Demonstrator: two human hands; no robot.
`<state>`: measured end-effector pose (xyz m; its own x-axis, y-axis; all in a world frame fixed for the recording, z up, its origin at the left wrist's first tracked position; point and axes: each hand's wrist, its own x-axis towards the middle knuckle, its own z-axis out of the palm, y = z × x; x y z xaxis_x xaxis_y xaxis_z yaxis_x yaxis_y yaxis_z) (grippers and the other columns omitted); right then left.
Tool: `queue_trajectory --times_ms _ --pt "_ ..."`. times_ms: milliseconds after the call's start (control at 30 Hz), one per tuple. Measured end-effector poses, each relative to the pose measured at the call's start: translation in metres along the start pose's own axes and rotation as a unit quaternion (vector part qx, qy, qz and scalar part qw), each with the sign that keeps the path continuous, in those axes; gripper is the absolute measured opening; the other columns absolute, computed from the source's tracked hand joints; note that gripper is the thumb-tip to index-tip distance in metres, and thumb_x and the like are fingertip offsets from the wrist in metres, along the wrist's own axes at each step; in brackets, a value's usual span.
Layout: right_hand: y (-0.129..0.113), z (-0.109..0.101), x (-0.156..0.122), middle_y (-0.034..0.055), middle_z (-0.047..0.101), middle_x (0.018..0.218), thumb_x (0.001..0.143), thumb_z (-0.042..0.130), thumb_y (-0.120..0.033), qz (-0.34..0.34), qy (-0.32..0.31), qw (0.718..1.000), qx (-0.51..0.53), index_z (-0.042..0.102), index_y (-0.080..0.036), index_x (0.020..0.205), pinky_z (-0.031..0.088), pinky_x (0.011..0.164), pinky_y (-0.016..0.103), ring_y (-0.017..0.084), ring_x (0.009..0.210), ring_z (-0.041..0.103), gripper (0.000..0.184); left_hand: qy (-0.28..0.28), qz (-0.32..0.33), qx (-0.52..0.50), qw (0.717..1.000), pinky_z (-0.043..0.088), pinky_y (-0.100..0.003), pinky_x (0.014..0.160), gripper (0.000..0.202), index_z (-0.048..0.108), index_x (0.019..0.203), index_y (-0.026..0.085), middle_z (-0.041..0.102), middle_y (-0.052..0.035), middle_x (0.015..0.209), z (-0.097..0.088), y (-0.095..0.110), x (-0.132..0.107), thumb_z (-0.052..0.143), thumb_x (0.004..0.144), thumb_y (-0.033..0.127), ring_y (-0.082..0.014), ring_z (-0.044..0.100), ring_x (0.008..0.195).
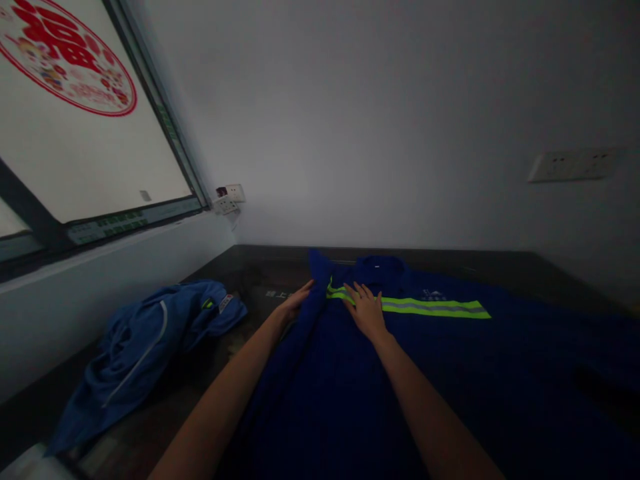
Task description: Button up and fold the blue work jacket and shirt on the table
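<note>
A dark blue work jacket (pixel 430 360) with a yellow-green reflective stripe (pixel 430 307) lies spread on a dark table (pixel 500 263). My left hand (pixel 294 305) rests at the jacket's left edge near the folded-in shoulder, fingers stretched out along the cloth. My right hand (pixel 367 310) lies flat on the chest of the jacket, fingers spread, touching the left end of the stripe. Neither hand grips the fabric as far as I can see. The collar (pixel 377 267) sits just beyond my fingers.
A lighter blue jacket (pixel 145 347) lies crumpled at the left of the table. A window with a red round paper decoration (pixel 65 60) fills the upper left. Wall sockets (pixel 227 199) sit in the corner, and another socket strip (pixel 575 165) is on the right wall.
</note>
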<state>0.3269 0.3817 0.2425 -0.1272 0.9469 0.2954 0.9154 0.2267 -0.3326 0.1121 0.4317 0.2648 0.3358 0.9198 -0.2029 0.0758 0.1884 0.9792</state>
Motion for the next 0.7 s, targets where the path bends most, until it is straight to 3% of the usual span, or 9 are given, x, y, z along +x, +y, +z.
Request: queue_trajectory --times_ms 100,200,267,367,500,600,700 --pt "0.0 0.002 -0.001 0.0027 0.032 0.151 0.094 0.028 -0.056 -0.015 -0.033 0.999 -0.003 0.03 -0.04 0.143 0.016 0.104 0.066 0.033 0.139 0.023 0.052 -0.012 0.006 -0.003 1.0 0.052 -0.029 0.088 0.064 0.021 0.146 0.031 0.059 -0.0057 0.128 0.01 0.003 0.002 0.051 0.089 0.034 -0.0183 0.064 0.102" --pt "0.001 0.004 -0.002 0.0038 0.032 0.151 0.093 0.027 -0.058 -0.022 -0.049 0.999 -0.008 0.033 -0.037 0.142 0.013 0.104 0.068 0.034 0.139 0.022 0.053 -0.025 -0.006 0.025 0.999 0.054 -0.032 0.085 0.073 0.019 0.147 0.032 0.061 -0.0063 0.126 0.015 0.005 0.007 0.057 0.085 0.038 -0.0202 0.066 0.099" --pt "0.001 0.004 -0.002 0.0044 0.032 0.151 0.094 0.028 -0.056 -0.023 -0.054 0.998 -0.009 0.037 -0.034 0.14 0.012 0.105 0.068 0.034 0.139 0.023 0.052 -0.022 -0.014 0.052 0.998 0.054 -0.033 0.083 0.077 0.025 0.146 0.026 0.064 -0.0091 0.12 0.017 0.005 0.011 0.063 0.08 0.037 -0.0215 0.067 0.095" --pt "0.002 0.003 -0.002 0.0049 0.04 0.146 0.095 0.03 -0.052 -0.03 -0.057 0.998 -0.006 0.043 -0.031 0.136 0.012 0.105 0.067 0.033 0.138 0.026 0.048 -0.019 -0.017 0.098 0.995 0.053 -0.035 0.082 0.068 0.047 0.134 0.015 0.069 -0.0128 0.108 0.02 0.006 0.017 0.068 0.075 0.041 -0.0237 0.068 0.091" --pt "0.003 0.004 -0.002 0.0048 0.044 0.144 0.095 0.029 -0.052 -0.027 -0.05 0.998 0.0 0.045 -0.031 0.134 0.012 0.106 0.066 0.031 0.136 0.029 0.047 -0.029 -0.004 0.182 0.983 0.053 -0.036 0.079 0.057 0.064 0.114 0.011 0.073 -0.0116 0.09 0.022 0.016 0.014 0.068 0.072 0.05 -0.0254 0.068 0.085" --pt "0.004 0.005 -0.001 0.0054 0.041 0.146 0.095 0.029 -0.052 -0.019 -0.046 0.999 0.004 0.042 -0.03 0.137 0.012 0.107 0.065 0.031 0.136 0.03 0.049 -0.013 0.004 0.273 0.962 0.052 -0.033 0.074 0.05 0.07 0.102 0.011 0.073 -0.0084 0.077 0.014 0.033 0.008 0.066 0.072 0.051 -0.0249 0.067 0.079" --pt "0.004 0.006 0.0 0.0067 0.04 0.146 0.095 0.028 -0.052 -0.013 -0.053 0.999 0.0 0.042 -0.027 0.138 0.012 0.107 0.064 0.031 0.136 0.029 0.051 0.032 0.005 0.38 0.924 0.051 -0.031 0.071 0.039 0.073 0.089 0.013 0.07 -0.0048 0.064 -0.008 0.064 0.003 0.069 0.069 0.046 -0.0247 0.066 0.073"
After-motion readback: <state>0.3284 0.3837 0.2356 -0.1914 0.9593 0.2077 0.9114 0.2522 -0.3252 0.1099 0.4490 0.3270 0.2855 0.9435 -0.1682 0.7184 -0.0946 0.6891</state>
